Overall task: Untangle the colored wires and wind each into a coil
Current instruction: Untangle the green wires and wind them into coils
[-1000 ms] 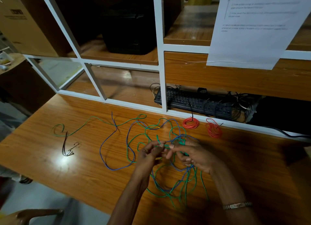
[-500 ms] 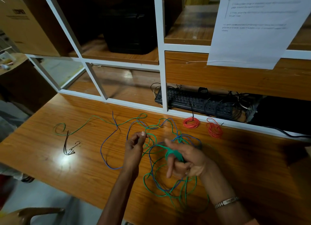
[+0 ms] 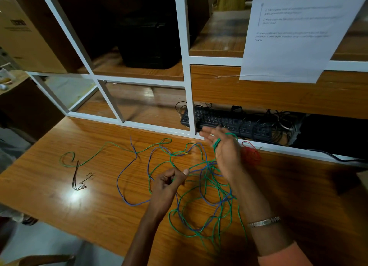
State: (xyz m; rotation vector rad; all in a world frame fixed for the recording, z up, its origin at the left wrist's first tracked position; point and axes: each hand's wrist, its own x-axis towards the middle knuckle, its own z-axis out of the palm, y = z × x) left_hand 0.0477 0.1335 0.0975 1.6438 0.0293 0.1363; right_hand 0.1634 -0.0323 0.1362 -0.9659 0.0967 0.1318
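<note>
Both hands work the green wire [image 3: 159, 165]: my right hand [image 3: 224, 148] is raised near the keyboard [image 3: 229, 122] with fingers spread and several green turns looped around them, while my left hand [image 3: 169, 183] pinches the same wire low over the desk [image 3: 99, 206]. Red coils [image 3: 251, 156] sit finished behind my right hand, but the green coil is only begun, and most of the green still lies crossed with the blue wire [image 3: 127, 170], as I judge it. Against a half second ago, my right hand has lifted away toward the shelf and my left has dropped lower, drawing the wire taut between them.
</note>
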